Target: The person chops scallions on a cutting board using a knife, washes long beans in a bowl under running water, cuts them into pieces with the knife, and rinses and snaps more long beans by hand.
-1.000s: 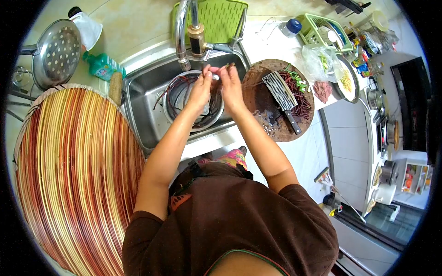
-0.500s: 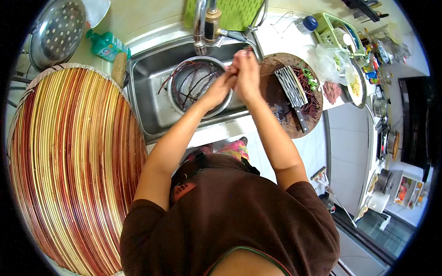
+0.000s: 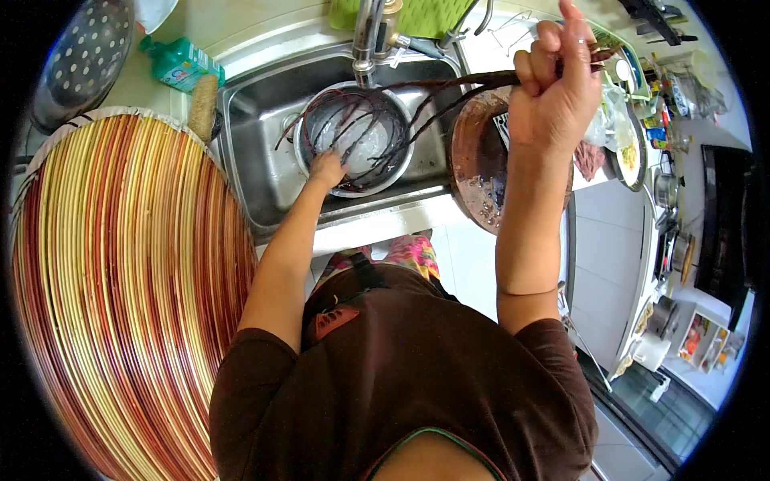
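My right hand (image 3: 555, 88) is raised above the round chopping board (image 3: 481, 168), its fingers closed around several dark purple long beans (image 3: 449, 82). Their long ends trail left over the sink to the metal bowl (image 3: 353, 193), where more beans lie in water. My left hand (image 3: 327, 170) reaches over the bowl's near left rim, fingers down among the beans; whether they grip any is hidden. Only a sliver of the cleaver blade (image 3: 501, 127) shows on the board beside my right forearm, which covers the rest.
The bowl stands in a steel sink (image 3: 269, 176) under the tap (image 3: 367, 48). A large striped round woven tray (image 3: 128, 297) fills the left. Behind it stands a green bottle (image 3: 180, 66). On the right are a plastic bag (image 3: 616, 120), reddish meat (image 3: 589, 160) and a plate (image 3: 630, 160).
My hands, together over the sink's right side before, have parted. The left has gone down into the bowl; the right has risen to the right, drawing long beans out with it.
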### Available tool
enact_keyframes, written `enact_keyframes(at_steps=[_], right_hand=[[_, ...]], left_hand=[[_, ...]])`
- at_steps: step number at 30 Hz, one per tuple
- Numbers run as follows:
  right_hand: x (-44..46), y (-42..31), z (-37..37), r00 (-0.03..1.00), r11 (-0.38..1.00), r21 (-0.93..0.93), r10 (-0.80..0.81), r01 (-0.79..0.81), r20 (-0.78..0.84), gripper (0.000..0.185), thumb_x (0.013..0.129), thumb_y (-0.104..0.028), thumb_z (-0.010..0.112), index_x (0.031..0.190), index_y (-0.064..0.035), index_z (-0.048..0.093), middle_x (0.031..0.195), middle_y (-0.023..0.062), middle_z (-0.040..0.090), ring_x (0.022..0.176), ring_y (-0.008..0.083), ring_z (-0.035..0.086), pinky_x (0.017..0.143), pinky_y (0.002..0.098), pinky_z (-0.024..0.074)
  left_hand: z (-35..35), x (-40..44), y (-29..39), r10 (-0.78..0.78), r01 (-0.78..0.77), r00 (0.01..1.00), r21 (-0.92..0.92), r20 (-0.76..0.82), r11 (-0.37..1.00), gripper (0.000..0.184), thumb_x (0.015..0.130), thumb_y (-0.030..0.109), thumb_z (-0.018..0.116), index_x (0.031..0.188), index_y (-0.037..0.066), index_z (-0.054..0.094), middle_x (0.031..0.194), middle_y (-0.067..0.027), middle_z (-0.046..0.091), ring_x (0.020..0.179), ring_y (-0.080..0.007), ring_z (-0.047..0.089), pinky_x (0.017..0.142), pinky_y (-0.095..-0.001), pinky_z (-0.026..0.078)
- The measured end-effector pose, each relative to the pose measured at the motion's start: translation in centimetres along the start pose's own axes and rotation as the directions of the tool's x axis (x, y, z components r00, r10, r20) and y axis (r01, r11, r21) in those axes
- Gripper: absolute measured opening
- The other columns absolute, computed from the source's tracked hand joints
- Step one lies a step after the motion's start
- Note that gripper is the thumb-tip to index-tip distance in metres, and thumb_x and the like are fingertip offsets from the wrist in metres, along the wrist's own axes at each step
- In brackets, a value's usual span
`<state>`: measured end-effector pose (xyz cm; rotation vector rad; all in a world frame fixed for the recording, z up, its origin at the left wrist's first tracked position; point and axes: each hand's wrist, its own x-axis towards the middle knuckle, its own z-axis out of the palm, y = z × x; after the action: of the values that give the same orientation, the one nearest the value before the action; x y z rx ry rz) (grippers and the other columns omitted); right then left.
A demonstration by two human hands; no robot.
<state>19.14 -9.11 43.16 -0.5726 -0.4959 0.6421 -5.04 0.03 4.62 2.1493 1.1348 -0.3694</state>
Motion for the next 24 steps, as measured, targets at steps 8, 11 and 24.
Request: enact_keyframes(at_steps=[8, 11, 24], right_hand=[[-2.7, 6.7, -1.2, 0.995, 0.950, -0.296, 0.097, -0.100, -0.028, 0.035, 0.100, -0.029, 0.046, 0.117, 0.0010, 0.053, 0.078, 0.0137, 0.065, 0.045, 0.0053, 0.034, 0.043, 0.0215, 0.0291], [-3.4, 9.1, -3.3, 0.998, 0.925, -0.375, 0.060, -0.065, -0.025, 0.033, 0.103, -0.032, 0.038, 0.109, -0.0020, 0.051, 0.083, 0.0158, 0.066, 0.052, 0.0102, 0.048, 0.052, 0.0238, 0.0414], [-7.1, 16.6, -7.5, 0.897, 0.666, -0.706, 0.431, -0.240, 0.101, 0.025, 0.098, -0.009, 0.048, 0.119, 0.0021, 0.055, 0.098, 0.0059, 0.064, 0.088, 0.0110, 0.057, 0.083, 0.0236, 0.0455]], left_hand=[[4.7, 1.7, -2.6, 0.158, -0.200, 0.917, 0.080, 0.367, 0.977, 0.035, 0.079, 0.029, 0.066, 0.109, 0.010, 0.066, 0.113, -0.0169, 0.064, 0.106, -0.0330, 0.061, 0.088, -0.0408, 0.048], [1.7, 0.7, -0.9, 0.196, -0.221, 0.949, 0.078, 0.247, 0.972, 0.023, 0.081, 0.019, 0.064, 0.099, 0.005, 0.066, 0.094, -0.0161, 0.067, 0.089, -0.0321, 0.064, 0.078, -0.0412, 0.049], [-20.0, -6.6, 11.8, 0.301, -0.477, 0.873, -0.551, -0.383, 0.684, 0.014, 0.088, 0.008, 0.061, 0.099, 0.003, 0.055, 0.072, -0.0041, 0.060, 0.069, -0.0098, 0.058, 0.064, -0.0258, 0.047]])
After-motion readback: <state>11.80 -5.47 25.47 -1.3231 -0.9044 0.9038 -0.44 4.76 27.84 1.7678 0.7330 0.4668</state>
